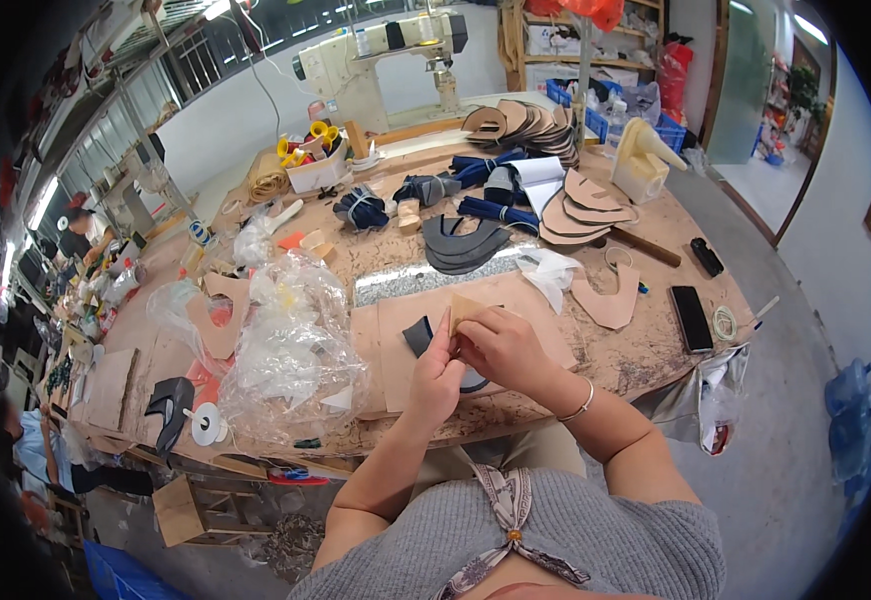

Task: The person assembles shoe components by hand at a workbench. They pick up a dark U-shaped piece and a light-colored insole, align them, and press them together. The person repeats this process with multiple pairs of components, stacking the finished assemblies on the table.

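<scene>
My left hand and my right hand meet over the front of the workbench, both closed on a small tan piece that sticks up between the fingertips. It looks like thin leather or paper; I cannot tell which. Just left of my left hand lies a short dark blue strip. Part of a curved navy piece shows below the hands, mostly covered. Under all this is a pale tan board. Beyond it sits a stack of dark grey curved pieces.
Crumpled clear plastic covers the bench at left, near a white spool. To the right lie a phone, a hammer and tan cut-out pieces. Tied dark bundles and a sewing machine stand farther back.
</scene>
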A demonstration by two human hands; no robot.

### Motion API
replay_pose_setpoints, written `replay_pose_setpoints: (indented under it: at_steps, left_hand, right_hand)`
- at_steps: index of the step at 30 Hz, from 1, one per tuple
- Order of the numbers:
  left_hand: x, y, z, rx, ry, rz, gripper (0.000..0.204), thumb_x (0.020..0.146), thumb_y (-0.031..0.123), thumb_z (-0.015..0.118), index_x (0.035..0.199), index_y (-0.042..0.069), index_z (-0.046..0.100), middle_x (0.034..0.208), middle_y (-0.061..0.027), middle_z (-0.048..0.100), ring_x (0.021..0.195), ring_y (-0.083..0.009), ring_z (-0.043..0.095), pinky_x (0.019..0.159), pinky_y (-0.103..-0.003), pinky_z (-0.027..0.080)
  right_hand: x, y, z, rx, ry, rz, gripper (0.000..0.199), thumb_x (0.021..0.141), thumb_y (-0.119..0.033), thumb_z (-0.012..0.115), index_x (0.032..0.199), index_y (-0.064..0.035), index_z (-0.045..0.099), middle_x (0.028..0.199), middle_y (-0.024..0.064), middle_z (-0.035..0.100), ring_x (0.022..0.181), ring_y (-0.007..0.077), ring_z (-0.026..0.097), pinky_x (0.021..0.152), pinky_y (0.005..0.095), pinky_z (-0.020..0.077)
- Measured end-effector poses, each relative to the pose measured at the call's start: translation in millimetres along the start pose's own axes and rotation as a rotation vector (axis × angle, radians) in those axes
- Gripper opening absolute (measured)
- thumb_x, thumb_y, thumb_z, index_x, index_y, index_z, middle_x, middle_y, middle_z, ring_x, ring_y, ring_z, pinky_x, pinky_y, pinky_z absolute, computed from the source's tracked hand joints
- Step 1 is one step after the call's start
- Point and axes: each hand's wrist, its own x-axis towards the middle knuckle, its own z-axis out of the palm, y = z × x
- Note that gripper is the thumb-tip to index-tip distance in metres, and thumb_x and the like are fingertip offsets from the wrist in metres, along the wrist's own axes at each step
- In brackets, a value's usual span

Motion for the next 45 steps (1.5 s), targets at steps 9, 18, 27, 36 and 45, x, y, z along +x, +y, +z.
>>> replay_pose_setpoints:
  at_steps: [9,18,27,36,45]
  left_hand:
    - [0.0,-1.9,-4.4,0.252,-0.056,-0.030,0.068,0.083,-0.013,0.030,0.149,-0.005,0.014,0.141,-0.0152,0.041,0.125,-0.0178,0.045,0.106,-0.029,0.035]
    - [7.2,-1.9,2.6,0.348,0.272,0.251,0.029,0.089,-0.004,0.058,0.118,-0.005,0.054,0.109,-0.0125,0.065,0.092,-0.0123,0.066,0.078,-0.026,0.054]
    - [8.9,5.0,4.6,0.808,0.351,0.512,0.009,0.082,-0.002,0.066,0.091,-0.001,0.064,0.084,-0.0108,0.068,0.071,-0.0147,0.069,0.063,-0.027,0.056]
    - [12.0,3.0,-4.9,0.801,0.289,0.392,0.007,0.082,0.000,0.064,0.089,0.000,0.062,0.076,-0.0073,0.065,0.065,-0.0112,0.065,0.059,-0.026,0.053]
    - [10.1,5.2,-5.5,0.711,0.256,0.354,0.007,0.084,-0.001,0.062,0.091,-0.001,0.064,0.076,-0.0071,0.067,0.067,-0.0104,0.066,0.062,-0.024,0.053]
  right_hand:
    - [-2.7,7.4,-2.6,0.148,-0.087,0.146,0.016,0.067,-0.003,0.072,0.080,-0.0051,0.062,0.081,0.0079,0.061,0.069,0.0257,0.063,0.060,0.0336,0.0527]
    - [-1.4,6.9,-3.3,0.637,-0.016,0.619,0.006,0.080,-0.001,0.066,0.085,0.0018,0.065,0.080,0.0066,0.066,0.068,0.0125,0.067,0.062,0.0248,0.0550]
    - [-3.7,1.3,-5.1,0.505,0.016,0.504,0.007,0.078,-0.002,0.069,0.083,0.0024,0.066,0.080,0.0075,0.067,0.067,0.0115,0.065,0.061,0.0238,0.0538]
    - [-8.7,0.5,-3.1,0.613,-0.059,0.615,0.005,0.082,-0.002,0.067,0.084,0.0026,0.064,0.077,0.0015,0.065,0.071,0.0054,0.062,0.063,0.0208,0.0516]
    - [-13.0,5.4,1.0,0.726,-0.029,0.677,0.006,0.083,-0.003,0.064,0.083,0.0028,0.065,0.075,0.0046,0.066,0.067,0.0071,0.063,0.060,0.0219,0.0516]
